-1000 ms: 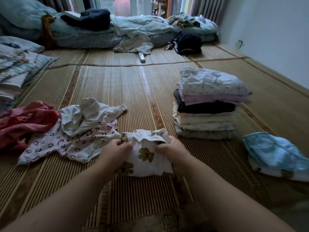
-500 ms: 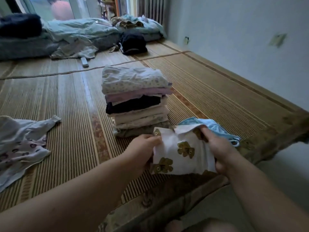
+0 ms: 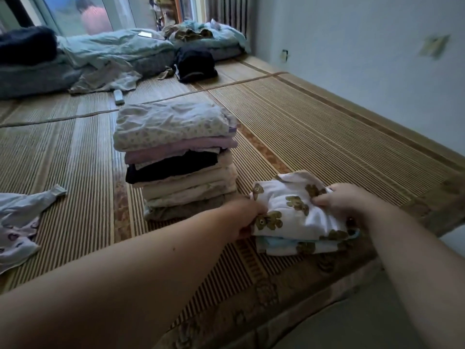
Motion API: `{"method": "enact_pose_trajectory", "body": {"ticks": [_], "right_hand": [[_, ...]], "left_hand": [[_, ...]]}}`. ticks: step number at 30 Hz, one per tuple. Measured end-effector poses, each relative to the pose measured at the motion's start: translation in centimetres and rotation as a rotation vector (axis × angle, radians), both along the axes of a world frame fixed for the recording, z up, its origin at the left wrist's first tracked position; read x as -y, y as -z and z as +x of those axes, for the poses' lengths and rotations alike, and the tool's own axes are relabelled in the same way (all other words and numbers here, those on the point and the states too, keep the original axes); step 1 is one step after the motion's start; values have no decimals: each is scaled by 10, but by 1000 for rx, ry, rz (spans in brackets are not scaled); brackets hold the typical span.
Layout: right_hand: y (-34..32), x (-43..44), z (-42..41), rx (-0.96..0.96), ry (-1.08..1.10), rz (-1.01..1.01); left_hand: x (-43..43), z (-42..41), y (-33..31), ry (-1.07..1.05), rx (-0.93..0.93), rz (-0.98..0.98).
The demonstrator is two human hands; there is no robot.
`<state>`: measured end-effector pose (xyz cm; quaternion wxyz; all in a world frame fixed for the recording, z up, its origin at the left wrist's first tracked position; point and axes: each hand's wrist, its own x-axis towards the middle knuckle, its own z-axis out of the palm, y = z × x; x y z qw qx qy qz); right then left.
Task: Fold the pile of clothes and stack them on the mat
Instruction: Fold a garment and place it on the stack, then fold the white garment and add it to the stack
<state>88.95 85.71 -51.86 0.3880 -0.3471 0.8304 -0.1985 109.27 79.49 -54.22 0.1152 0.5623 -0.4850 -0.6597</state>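
Right of the squared stack (image 3: 176, 157) on ribbed mat (image 3: 314, 127), soft bear-print cloth (image 3: 289, 215), pinched between left hand (image 3: 244, 217) and right hand (image 3: 349, 200).

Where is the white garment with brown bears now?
Lower right in the head view: the bear-print garment sits atop a light blue garment, gripped by the left hand and right hand, right of the tall folded stack.

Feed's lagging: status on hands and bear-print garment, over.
Left hand and right hand grip bear-print garment, resting on small blue pile. Tall stack beside it. Unfolded clothes far left.
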Motion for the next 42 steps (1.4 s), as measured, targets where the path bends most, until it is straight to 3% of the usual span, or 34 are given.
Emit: {"method": "enact_pose_trajectory", "body": {"ticks": [5, 10, 12, 15, 18, 21, 27, 31, 35, 38, 42], "right_hand": [[4, -5, -3, -48, 38, -58], [-25, -12, 26, -358, 23, -327], [-39, -15, 57, -437, -103, -511], [-58, -18, 126, -357, -371, -708], [-62, -8, 206, -325, -655, -735], [-51, 12, 286, -273, -886, -682], [-21, 62, 438, -348, -1160, -548], [3, 98, 510, -280, -1121, -456], [25, 138, 559, -287, -998, -464], [31, 161, 585, -357, -919, -493], [38, 186, 605, -544, -1042, -328]], "left_hand": [[-6, 8, 4, 8, -53, -53], [-13, 44, -3, 103, 50, -374], [-18, 68, -10, 98, 36, -468], [-28, 119, -18, 86, 43, -616], [-36, 192, -16, 64, 164, -798], [-38, 280, -11, -2, 409, -916], [-26, 443, -1, -271, 679, -845], [-13, 504, 7, -262, 787, -732], [2, 531, 19, -309, 740, -692], [11, 537, 34, -224, 775, -641], [13, 535, 46, -41, 892, -531]]}}
